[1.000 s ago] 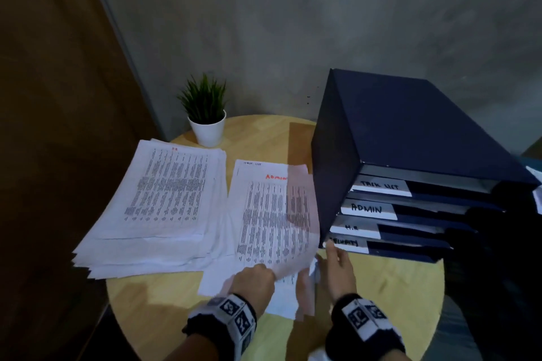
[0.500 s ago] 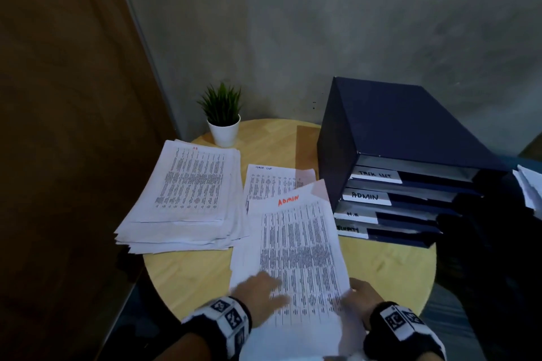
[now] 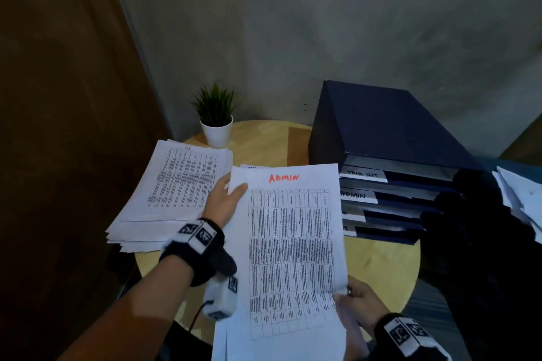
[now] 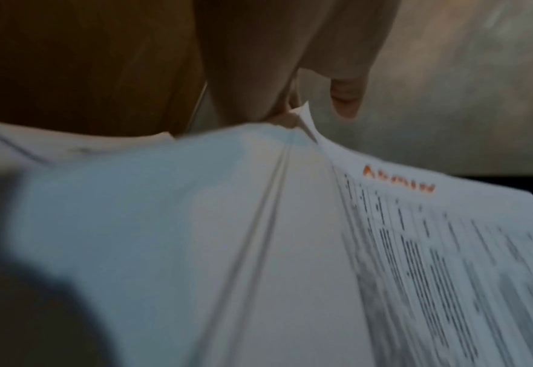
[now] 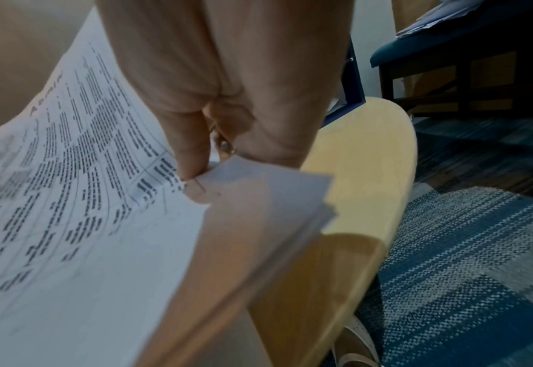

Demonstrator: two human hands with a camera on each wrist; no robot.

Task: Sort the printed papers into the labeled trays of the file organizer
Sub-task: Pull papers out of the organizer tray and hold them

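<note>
Dim, warm-tinted room light, wide-angle bending at the edges, motion blur in both wrist views.

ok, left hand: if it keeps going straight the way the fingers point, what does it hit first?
Probably the potted plant. The left hand pinches the upper left corner of the ADMIN papers, fingers pointing up-table past the unsorted paper stack. Depth is unclear; it may pass over the plant to the wall.

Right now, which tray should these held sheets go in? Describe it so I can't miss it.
On the round wooden table stands a dark blue file organizer with four stacked trays facing you. Take the second tray from the top, under the one labeled TASK LIST; its white label reads ADMIN, matching the red heading on the held sheets.
</note>
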